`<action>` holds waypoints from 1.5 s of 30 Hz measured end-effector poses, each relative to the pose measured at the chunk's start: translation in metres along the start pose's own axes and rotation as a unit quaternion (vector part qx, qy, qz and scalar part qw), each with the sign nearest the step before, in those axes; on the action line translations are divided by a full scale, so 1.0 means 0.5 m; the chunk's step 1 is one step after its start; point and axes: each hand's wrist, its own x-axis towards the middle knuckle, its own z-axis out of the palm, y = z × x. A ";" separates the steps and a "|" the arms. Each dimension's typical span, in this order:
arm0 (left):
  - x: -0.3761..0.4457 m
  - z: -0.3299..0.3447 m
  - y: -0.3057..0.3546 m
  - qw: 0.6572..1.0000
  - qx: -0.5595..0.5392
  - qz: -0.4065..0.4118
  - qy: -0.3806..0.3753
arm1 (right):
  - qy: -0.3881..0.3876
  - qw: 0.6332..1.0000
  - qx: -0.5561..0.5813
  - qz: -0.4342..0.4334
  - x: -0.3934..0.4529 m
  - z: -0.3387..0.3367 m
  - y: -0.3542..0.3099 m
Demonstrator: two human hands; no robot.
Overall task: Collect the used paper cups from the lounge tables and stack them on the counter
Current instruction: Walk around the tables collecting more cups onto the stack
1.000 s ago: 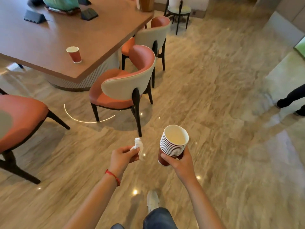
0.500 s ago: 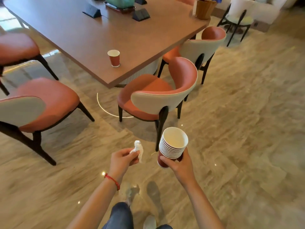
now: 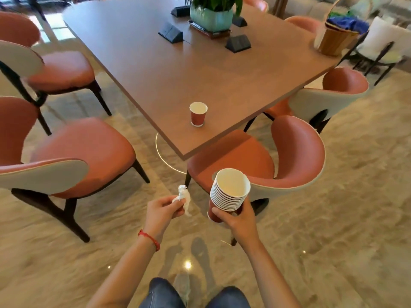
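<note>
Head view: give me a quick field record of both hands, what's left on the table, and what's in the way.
left hand: pinching a crumpled white tissue
right hand: gripping a nested stack of red paper cups with white rims
cup to collect: one single red paper cup, upright, near the closest corner of the brown wooden table
obstacles: orange cushioned chair tucked at that corner
counter: not in view

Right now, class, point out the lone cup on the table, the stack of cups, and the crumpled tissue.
lone cup (image 3: 197,117): head view, red side wall.
stack of cups (image 3: 224,196): head view, stacked rims.
crumpled tissue (image 3: 185,196): head view, middle.
</note>
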 end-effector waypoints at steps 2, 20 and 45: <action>0.043 0.006 0.025 1.000 -0.002 -0.001 0.005 | -0.002 1.000 -0.002 0.001 0.048 0.010 -0.012; 0.422 0.149 0.223 0.996 -0.038 -0.006 0.080 | -0.067 0.998 0.014 -0.014 0.604 0.053 -0.122; 0.621 0.055 0.246 0.995 -0.026 -0.070 0.071 | -0.030 0.997 -0.062 0.027 0.817 0.207 -0.059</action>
